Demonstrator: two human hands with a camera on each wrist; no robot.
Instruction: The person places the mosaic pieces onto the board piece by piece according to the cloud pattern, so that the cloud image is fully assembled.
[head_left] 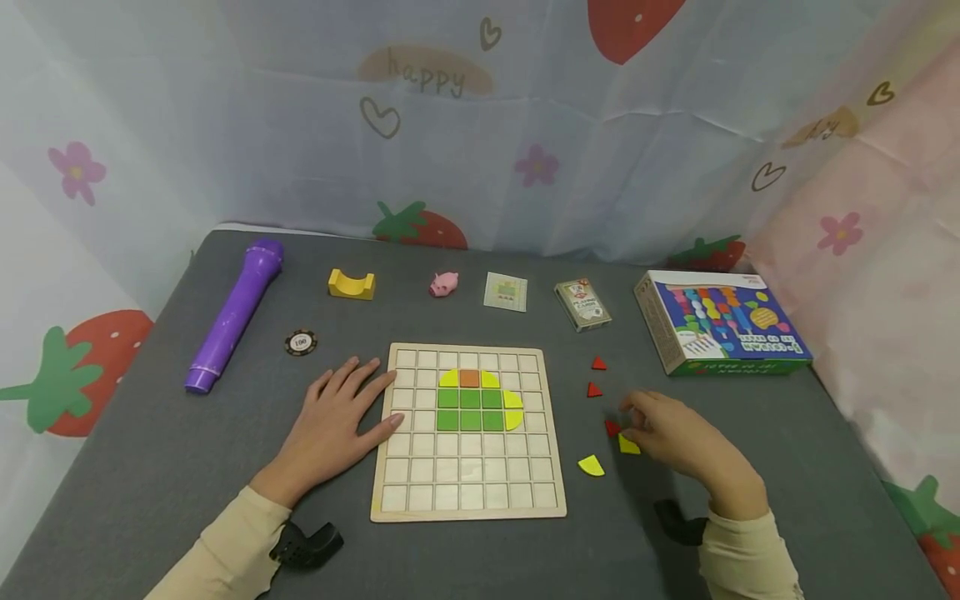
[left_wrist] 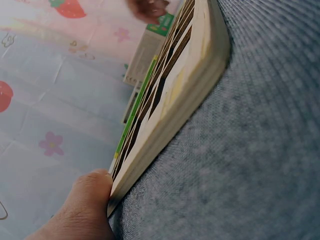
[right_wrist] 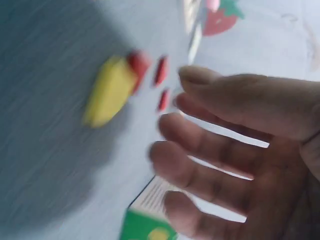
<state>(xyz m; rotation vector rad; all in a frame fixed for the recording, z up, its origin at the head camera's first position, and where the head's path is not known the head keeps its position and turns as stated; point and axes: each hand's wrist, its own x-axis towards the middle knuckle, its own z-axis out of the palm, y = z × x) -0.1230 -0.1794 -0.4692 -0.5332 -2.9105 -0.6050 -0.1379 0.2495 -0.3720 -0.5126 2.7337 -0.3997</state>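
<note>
A wooden grid board [head_left: 468, 492] lies in the middle of the grey table, holding a figure of green squares [head_left: 470, 409], yellow curved pieces and one orange square [head_left: 469, 378]. My left hand [head_left: 341, 417] lies flat with straight fingers against the board's left edge; its thumb [left_wrist: 92, 200] presses the board's side [left_wrist: 175, 125]. My right hand [head_left: 663, 427] hovers right of the board with its fingers [right_wrist: 200, 150] loosely spread and holding nothing. Just beside its fingertips are a yellow piece [head_left: 628, 446] [right_wrist: 110, 90] and a red triangle [head_left: 611, 427]. Another yellow quarter piece [head_left: 591, 465] lies nearer the board.
Two more red triangles [head_left: 597, 363] [head_left: 593, 390] lie right of the board. Along the back stand a purple microphone toy [head_left: 234, 315], poker chip [head_left: 301, 342], yellow block [head_left: 351, 284], pink pig [head_left: 444, 284], small card [head_left: 506, 292], card deck [head_left: 582, 304] and a colourful game box [head_left: 716, 321].
</note>
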